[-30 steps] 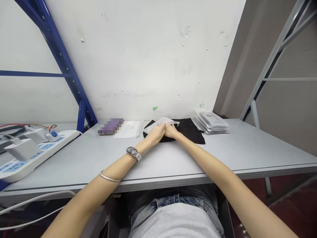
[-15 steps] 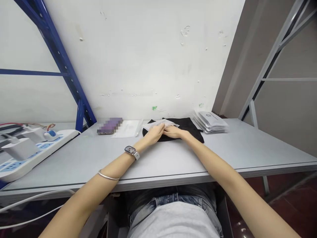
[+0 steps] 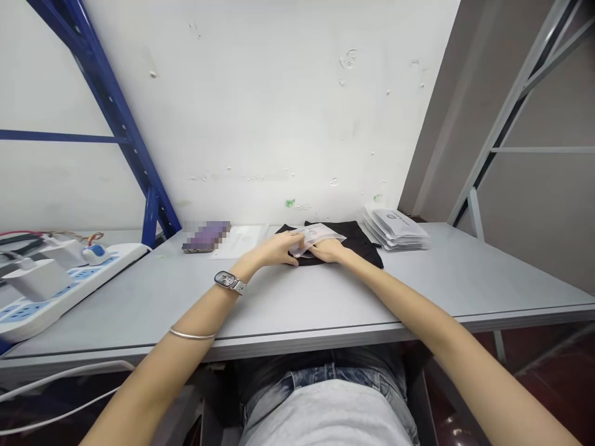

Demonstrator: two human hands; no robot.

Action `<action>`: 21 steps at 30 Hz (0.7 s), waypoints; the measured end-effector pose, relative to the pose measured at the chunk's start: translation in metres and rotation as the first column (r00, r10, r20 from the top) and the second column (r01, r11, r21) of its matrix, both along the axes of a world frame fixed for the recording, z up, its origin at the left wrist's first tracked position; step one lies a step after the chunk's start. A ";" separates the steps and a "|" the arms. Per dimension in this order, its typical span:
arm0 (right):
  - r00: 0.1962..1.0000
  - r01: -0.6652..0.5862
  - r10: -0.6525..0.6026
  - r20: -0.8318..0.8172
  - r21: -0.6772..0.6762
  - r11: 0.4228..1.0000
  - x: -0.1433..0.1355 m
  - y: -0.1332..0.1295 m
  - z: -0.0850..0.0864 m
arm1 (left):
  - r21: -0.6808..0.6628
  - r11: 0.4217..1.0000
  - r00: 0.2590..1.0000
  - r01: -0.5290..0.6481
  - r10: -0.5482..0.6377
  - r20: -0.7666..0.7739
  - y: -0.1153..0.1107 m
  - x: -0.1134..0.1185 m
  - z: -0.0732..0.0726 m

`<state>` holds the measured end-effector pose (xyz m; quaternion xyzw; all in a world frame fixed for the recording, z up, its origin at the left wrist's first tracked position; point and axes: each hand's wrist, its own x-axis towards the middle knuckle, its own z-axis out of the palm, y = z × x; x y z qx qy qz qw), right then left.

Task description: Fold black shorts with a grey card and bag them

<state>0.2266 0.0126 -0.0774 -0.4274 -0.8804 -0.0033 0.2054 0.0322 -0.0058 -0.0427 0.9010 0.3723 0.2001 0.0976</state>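
In the head view a small frosted plastic bag (image 3: pixel 320 230) with a printed mark lies over black cloth (image 3: pixel 356 238) at the middle of the table. My left hand (image 3: pixel 279 248) grips the bag's left edge, with the fingers on top and the thumb low near the tabletop. My right hand (image 3: pixel 328 249) is at the bag's near edge. Its fingers reach in or under the translucent plastic and are mostly hidden, so I cannot tell whether they hold anything.
A stack of several packed frosted bags (image 3: pixel 400 229) sits to the right of the cloth. On the left lie flat clear plastic bags (image 3: pixel 237 241) and a purple phone-like object (image 3: pixel 207 236), partly blurred. A white power strip (image 3: pixel 74 288) with plugged chargers stands far left. A wall (image 3: pixel 279 111) rises behind.
My left hand has moved left, away from my right hand, and its wrist has dropped back. The bag has shifted right and turned, its printed mark now showing. My right hand has moved slightly right.
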 end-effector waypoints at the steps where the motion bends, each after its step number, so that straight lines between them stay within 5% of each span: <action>1: 1.000 0.015 -0.014 0.005 -0.023 1.000 0.006 -0.006 0.000 | 0.009 0.999 0.998 0.044 -0.043 -0.050 0.001 -0.003 0.002; 5: 0.998 0.028 -0.023 0.067 -0.065 0.998 0.025 -0.034 0.002 | 0.035 0.992 0.985 0.118 -0.112 -0.131 0.002 -0.010 0.007; 10: 0.995 -0.014 -0.003 0.101 0.158 0.987 0.025 -0.055 0.016 | 0.077 0.989 0.988 0.124 -0.116 -0.102 0.001 -0.011 0.005; 17: 0.980 -0.154 0.092 0.177 0.381 0.912 -0.018 -0.041 0.011 | 0.236 0.965 0.988 0.118 -0.091 -0.121 -0.003 -0.009 0.008; 21: 0.972 -0.137 0.027 0.234 0.467 0.874 -0.013 -0.031 0.007 | 0.274 0.951 0.982 0.146 -0.106 -0.155 0.001 -0.016 0.011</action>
